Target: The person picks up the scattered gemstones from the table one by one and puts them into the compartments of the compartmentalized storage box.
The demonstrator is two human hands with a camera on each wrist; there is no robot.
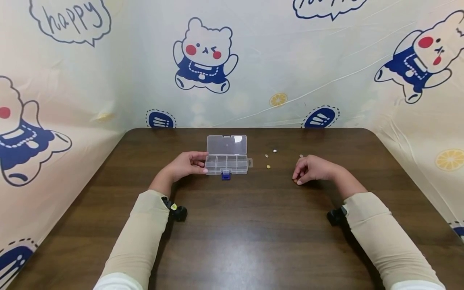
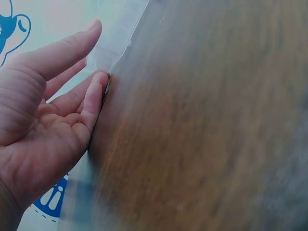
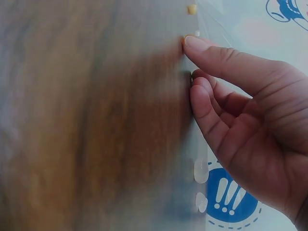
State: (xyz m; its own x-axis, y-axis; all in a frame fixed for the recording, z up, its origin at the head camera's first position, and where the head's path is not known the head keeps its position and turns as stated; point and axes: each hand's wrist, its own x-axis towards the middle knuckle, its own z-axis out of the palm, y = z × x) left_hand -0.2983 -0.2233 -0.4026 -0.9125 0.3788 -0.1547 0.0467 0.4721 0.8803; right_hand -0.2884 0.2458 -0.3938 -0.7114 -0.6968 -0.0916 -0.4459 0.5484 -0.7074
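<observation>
Clear plastic box (image 1: 232, 164) lies open between the hands (image 1: 181, 166) (image 1: 314, 168)

The word "happy" stands in dark script inside a bubble (image 1: 70, 21) at the upper left of the backdrop (image 1: 145, 72). A second bubble (image 1: 329, 9), cut off on top, holds illegible lettering.

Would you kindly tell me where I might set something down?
The dark brown table is bare between the beige sleeves and left of the left hand. It's crowded from the clear plastic box to the right hand, tiny pale pieces between.
</observation>
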